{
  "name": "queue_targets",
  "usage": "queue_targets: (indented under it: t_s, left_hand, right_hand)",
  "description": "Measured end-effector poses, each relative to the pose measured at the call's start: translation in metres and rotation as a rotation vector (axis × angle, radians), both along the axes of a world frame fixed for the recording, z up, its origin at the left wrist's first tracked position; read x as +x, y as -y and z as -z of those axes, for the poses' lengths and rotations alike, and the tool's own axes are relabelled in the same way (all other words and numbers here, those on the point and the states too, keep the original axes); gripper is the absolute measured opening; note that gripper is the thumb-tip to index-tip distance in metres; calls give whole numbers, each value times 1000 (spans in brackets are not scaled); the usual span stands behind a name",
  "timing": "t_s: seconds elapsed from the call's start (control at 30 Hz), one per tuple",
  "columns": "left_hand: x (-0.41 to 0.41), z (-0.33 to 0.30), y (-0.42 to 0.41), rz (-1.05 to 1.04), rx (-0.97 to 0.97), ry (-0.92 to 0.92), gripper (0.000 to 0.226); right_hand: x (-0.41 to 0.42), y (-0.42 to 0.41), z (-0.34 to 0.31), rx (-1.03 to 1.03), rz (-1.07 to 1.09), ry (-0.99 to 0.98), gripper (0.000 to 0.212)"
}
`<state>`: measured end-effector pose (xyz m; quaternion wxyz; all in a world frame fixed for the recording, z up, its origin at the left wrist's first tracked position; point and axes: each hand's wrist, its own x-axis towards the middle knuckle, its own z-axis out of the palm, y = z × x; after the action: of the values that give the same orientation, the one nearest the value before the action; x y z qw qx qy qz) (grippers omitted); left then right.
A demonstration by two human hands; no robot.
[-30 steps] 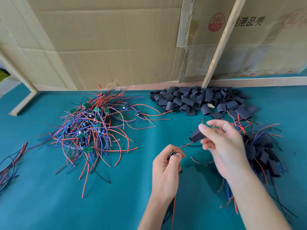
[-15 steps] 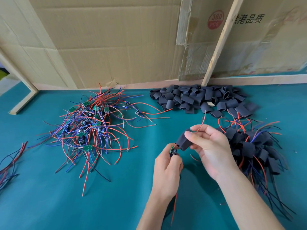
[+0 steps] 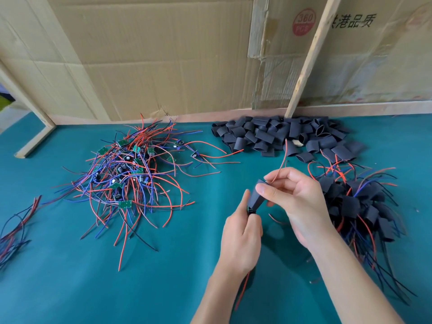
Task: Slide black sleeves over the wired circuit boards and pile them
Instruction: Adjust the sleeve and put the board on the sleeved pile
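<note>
The black sleeve sits between my two hands, tilted, its upper end pinched between my right thumb and fingers and its lower end meeting the small circuit board that I pinch in my left hand. My left fingers curl round that board, of which only a sliver of green edge shows at the sleeve's mouth, and a red wire trails down from under that hand toward me. My right hand also holds a thin red wire that comes out of the sleeve's top and rises away from me. Both hands hang just above the teal table. Just to the right of my right hand lies the pile of finished sleeved boards, black covers with red, blue and black leads spilling out. Beyond my grip, against the far edge, is the heap of loose black sleeves. Well to the left of my left hand spreads the tangle of bare wired boards, green boards showing among the leads. Further left, at the table's edge, lies a small bundle of wires. Cardboard sheets stand behind it all, with a wooden slat leaning against them.
</note>
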<state>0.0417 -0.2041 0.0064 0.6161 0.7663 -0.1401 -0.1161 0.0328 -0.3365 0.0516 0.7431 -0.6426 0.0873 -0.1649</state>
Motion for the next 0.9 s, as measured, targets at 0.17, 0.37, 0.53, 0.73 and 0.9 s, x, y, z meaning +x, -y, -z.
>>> queue_targets:
  t_s: [0.17, 0.37, 0.53, 0.73, 0.9]
  left_hand:
    - [1, -3, 1, 30, 57, -28, 56]
    - [1, -10, 1, 41, 79, -68, 64]
    - [-3, -13, -5, 53, -83, -47, 26]
    - [0, -5, -3, 30, -28, -44, 47]
    - [-1, -11, -1, 63, -62, -47, 34]
  right_hand:
    - [-1, 4, -2, -17, -23, 41, 31]
    - [-1, 7, -1, -49, 14, 48, 30]
    - [1, 8, 3, -48, 71, 16, 23]
    - [2, 9, 5, -25, 54, -7, 31]
    - [3, 13, 6, 73, 13, -13, 29]
